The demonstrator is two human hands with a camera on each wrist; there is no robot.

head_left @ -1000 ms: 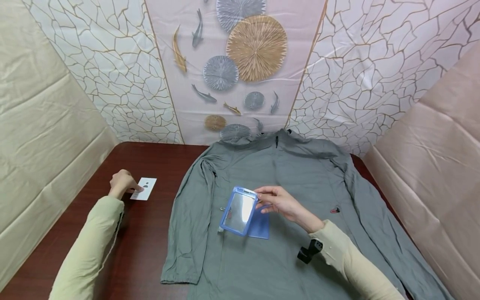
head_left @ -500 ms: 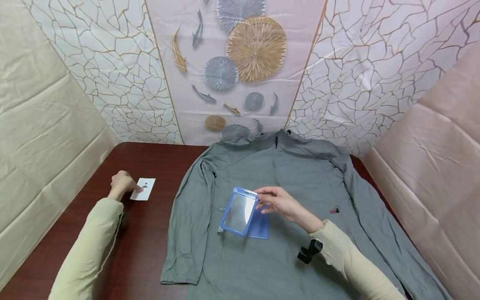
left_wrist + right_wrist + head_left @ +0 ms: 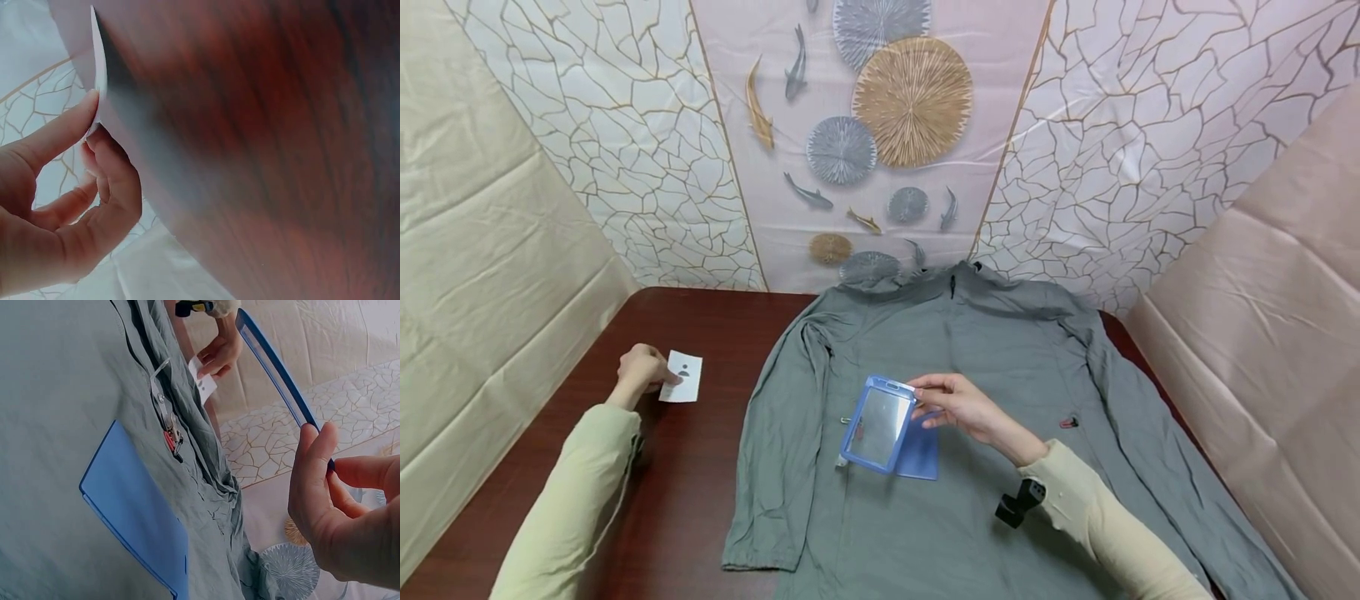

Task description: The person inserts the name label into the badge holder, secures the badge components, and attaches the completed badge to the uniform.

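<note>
Between thumb and fingers my left hand [image 3: 642, 372] pinches a white card [image 3: 688, 367] with a dark person icon. In the left wrist view the card [image 3: 99, 62] shows edge-on, lifted off the tabletop. My right hand [image 3: 958, 404] holds a blue-framed clear badge holder [image 3: 878, 423] by its upper right corner, above the jacket. Seen from the right wrist, the holder frame [image 3: 275, 369] is tilted and thin. Beneath it a flat blue rectangular piece [image 3: 134, 509] lies on the grey jacket [image 3: 1000, 500].
A metal clip with a red part [image 3: 170, 434] lies on the jacket, partly hidden by the holder in the head view. A small red zipper pull [image 3: 1069, 422] shows on the jacket's right side. The dark wooden table [image 3: 700, 500] extends left; fabric walls [image 3: 505, 208] surround it.
My left hand has picked the card up from lying flat on the table; it now tilts upward and sits slightly further left. The right hand and badge holder have stayed still.
</note>
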